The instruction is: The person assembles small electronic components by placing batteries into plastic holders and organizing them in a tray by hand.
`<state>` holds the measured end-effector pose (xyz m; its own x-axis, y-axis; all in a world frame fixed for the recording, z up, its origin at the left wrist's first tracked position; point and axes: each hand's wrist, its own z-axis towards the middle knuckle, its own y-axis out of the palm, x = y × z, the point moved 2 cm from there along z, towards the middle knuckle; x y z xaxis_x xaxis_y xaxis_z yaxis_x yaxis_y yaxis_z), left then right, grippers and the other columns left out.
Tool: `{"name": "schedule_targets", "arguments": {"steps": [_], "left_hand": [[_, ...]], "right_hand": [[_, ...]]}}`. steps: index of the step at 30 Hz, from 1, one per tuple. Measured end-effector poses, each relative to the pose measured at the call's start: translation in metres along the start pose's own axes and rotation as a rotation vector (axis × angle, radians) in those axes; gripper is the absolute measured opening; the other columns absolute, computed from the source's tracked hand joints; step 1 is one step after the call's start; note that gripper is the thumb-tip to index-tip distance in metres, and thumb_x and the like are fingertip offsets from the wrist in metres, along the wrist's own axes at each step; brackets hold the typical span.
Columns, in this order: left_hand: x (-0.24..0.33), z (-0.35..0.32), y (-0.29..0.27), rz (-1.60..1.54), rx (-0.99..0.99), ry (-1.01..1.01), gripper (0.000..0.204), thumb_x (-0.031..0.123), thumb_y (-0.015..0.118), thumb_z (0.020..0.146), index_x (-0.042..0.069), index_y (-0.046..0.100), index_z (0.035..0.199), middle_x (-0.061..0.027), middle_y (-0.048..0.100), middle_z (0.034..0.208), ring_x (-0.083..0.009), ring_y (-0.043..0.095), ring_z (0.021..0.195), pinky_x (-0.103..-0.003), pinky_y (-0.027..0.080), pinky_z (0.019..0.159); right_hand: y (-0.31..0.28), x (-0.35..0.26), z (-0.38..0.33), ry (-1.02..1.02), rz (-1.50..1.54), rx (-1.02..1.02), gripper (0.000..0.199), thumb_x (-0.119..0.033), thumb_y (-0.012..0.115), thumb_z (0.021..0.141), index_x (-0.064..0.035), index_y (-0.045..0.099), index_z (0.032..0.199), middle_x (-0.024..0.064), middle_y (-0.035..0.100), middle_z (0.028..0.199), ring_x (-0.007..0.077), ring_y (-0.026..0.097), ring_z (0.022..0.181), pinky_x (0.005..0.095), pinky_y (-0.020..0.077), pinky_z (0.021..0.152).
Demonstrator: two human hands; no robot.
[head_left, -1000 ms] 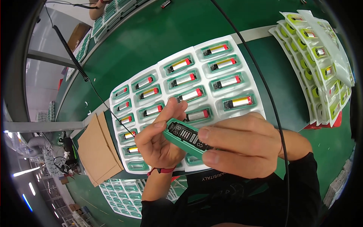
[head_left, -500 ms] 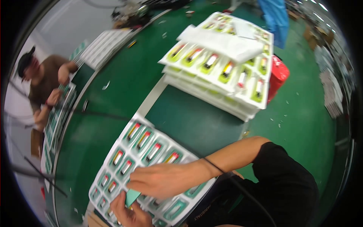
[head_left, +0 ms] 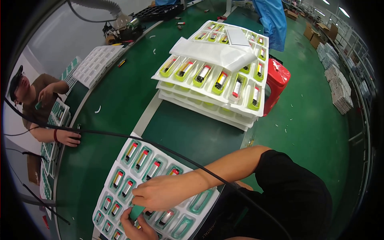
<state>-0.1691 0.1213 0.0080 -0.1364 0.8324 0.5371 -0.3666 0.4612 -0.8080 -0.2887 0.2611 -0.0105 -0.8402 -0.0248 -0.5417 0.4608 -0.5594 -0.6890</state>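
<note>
A small flat green piece (head_left: 137, 212) is pinched between the thumb and fingers of my left hand (head_left: 138, 229), over the lower part of a white moulded tray (head_left: 133, 169). Closed and curled, my right hand (head_left: 162, 193) comes in from the right and has its fingertips at the upper end of the same piece; they partly hide each other. Many tray pockets are green inside and hold small red-and-white cylindrical packs (head_left: 153, 169) with dark wires. A pocket (head_left: 201, 201) near the tray's right edge holds no pack. My right forearm and hand cover the tray's middle.
Stacked white trays (head_left: 208, 105) with yellow-green pockets stand farther off, with white sheets (head_left: 212, 54) on top. Beside them is a red stool (head_left: 277, 76). A black cable (head_left: 176, 150) crosses the view. A co-worker (head_left: 44, 94) sits at left beside more trays (head_left: 97, 64).
The view has shifted, moving the scene left. My hands stay together at the green piece over the tray. The co-worker's one hand has come down onto the green surface, the other is raised.
</note>
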Motion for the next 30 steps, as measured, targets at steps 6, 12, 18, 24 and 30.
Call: {"name": "schedule_targets", "arguments": {"steps": [6,12,18,24,30], "left_hand": [[-0.005,-0.002,0.013,-0.157,0.142,0.072,0.022,-0.002,0.057,0.081,-0.005,0.057,0.102,-0.0178,0.062,0.093,-0.0297,0.060,0.084,-0.035,0.049,0.077],[0.008,0.016,0.002,-0.404,0.030,-0.154,0.020,-0.001,0.066,0.080,-0.001,0.063,0.100,-0.0113,0.062,0.093,-0.0199,0.060,0.083,-0.027,0.046,0.071],[0.033,0.010,0.030,-0.165,-0.148,0.061,0.021,0.007,0.075,0.072,0.003,0.067,0.091,-0.0082,0.055,0.082,-0.0230,0.055,0.073,-0.031,0.045,0.064],[0.051,0.008,0.064,-0.108,-0.161,0.354,0.018,0.007,0.070,0.071,0.006,0.064,0.089,-0.0078,0.054,0.086,-0.0262,0.055,0.078,-0.035,0.047,0.065],[0.065,0.013,0.056,0.047,-0.169,0.455,0.024,0.013,0.073,0.071,0.007,0.066,0.094,-0.0084,0.054,0.091,-0.0253,0.055,0.081,-0.033,0.048,0.063]], "right_hand": [[-0.003,0.000,-0.002,-0.035,-0.058,0.019,0.031,-0.013,0.067,0.062,0.0020,0.052,0.084,0.0120,0.051,0.079,0.0271,0.059,0.076,0.0346,0.0505,0.062],[-0.042,0.014,0.010,-0.035,0.133,-0.061,0.041,-0.023,0.076,0.066,-0.0009,0.061,0.097,0.0092,0.060,0.075,0.0228,0.058,0.058,0.0333,0.0452,0.050],[-0.079,0.030,0.009,0.024,0.128,0.253,0.057,-0.032,0.083,0.059,-0.0020,0.066,0.105,0.0057,0.062,0.071,0.0120,0.049,0.055,0.0239,0.0384,0.049],[-0.071,0.032,0.008,-0.131,-0.029,0.372,0.044,-0.033,0.080,0.065,-0.0011,0.066,0.092,0.0068,0.056,0.063,0.0198,0.052,0.050,0.0301,0.0389,0.044],[-0.064,0.026,0.000,-0.039,-0.167,0.262,0.038,-0.034,0.078,0.067,-0.0029,0.064,0.084,0.0042,0.051,0.061,0.0208,0.052,0.049,0.0299,0.0397,0.043]]}}
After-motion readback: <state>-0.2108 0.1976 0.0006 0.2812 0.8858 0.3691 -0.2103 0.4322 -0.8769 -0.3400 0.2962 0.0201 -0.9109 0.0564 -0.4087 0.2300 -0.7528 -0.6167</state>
